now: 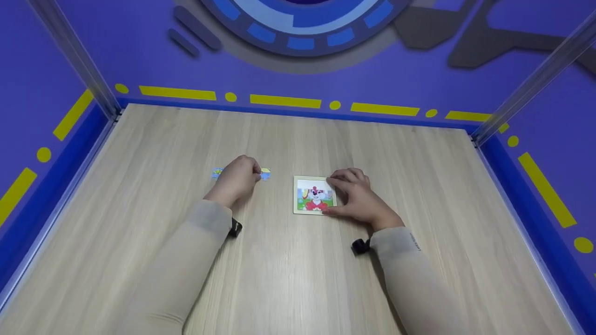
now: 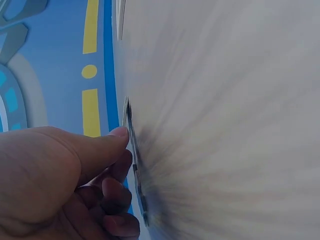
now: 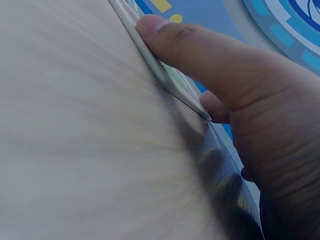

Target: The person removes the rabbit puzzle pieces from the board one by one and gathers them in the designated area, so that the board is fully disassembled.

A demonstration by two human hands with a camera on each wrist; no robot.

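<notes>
A square framed jigsaw puzzle (image 1: pixel 316 200) lies on the table, showing a cartoon animal in red. A pale bare strip runs along the top inside its frame. My right hand (image 1: pixel 361 200) holds the frame's right side, the thumb (image 3: pixel 172 42) lying over the near edge and a finger at the far right corner. To the left, my left hand (image 1: pixel 239 179) pinches a blue and yellow puzzle piece (image 1: pixel 266 174) between thumb and finger, low over the tabletop. Another blue piece (image 1: pixel 217 172) shows past the hand's left side; the hand covers what lies between them.
The wood-grain table (image 1: pixel 288 279) is bounded by a blue back wall (image 1: pixel 288 83) and side walls with yellow dashes. Metal posts (image 1: pixel 100 88) stand at the back corners. A dark wrist device (image 1: pixel 236 228) sits at each sleeve cuff.
</notes>
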